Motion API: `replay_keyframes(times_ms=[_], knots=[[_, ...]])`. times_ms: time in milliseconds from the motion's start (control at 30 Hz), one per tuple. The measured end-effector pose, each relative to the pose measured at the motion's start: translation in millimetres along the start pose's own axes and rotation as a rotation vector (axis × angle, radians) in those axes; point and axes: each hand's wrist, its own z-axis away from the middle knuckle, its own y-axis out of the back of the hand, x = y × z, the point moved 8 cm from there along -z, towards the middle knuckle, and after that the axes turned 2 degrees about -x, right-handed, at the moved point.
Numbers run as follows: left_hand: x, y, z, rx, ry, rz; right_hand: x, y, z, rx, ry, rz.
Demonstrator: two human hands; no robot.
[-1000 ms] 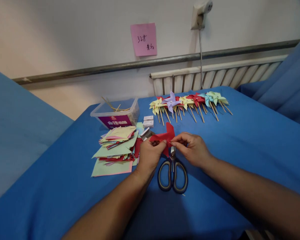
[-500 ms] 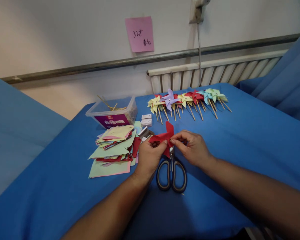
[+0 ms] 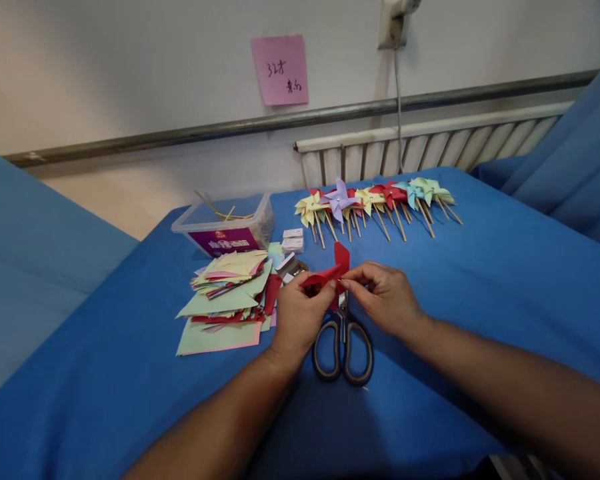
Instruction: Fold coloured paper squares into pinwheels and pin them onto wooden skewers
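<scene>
Both my hands meet over the middle of the blue table (image 3: 480, 280) on a red paper pinwheel (image 3: 336, 263). My left hand (image 3: 300, 317) pinches its folded flaps from the left. From the right, my right hand (image 3: 384, 297) pinches the centre with thumb and forefinger. Whether a pin is between the fingers I cannot make out. Black-handled scissors (image 3: 343, 347) lie shut on the cloth just below my hands. A stack of coloured paper squares (image 3: 227, 293) lies to the left of my left hand.
A row of finished pinwheels on wooden sticks (image 3: 373, 200) lies at the table's far side. A clear plastic box (image 3: 227, 223) with sticks stands at the back left, small white boxes (image 3: 293, 239) beside it. A radiator (image 3: 430, 143) and a pink note (image 3: 280, 69) are on the wall.
The camera view has dipped slightly. The upper red flap has curled more upright between my fingers. My hands have stayed in the same spot above the scissors.
</scene>
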Motion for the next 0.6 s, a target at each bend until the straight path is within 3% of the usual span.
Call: replay_keyframes(times_ms=[467, 600], knots=[[5.9, -1.4, 2.4, -0.004, 0.016, 0.056, 15.6, -6.2, -3.6, 0.021, -0.115, -0.284], [0.4, -0.1, 1.3, -0.008, 0.009, 0.041, 18.4, -13.0, -4.7, -0.036, -0.151, -0.409]])
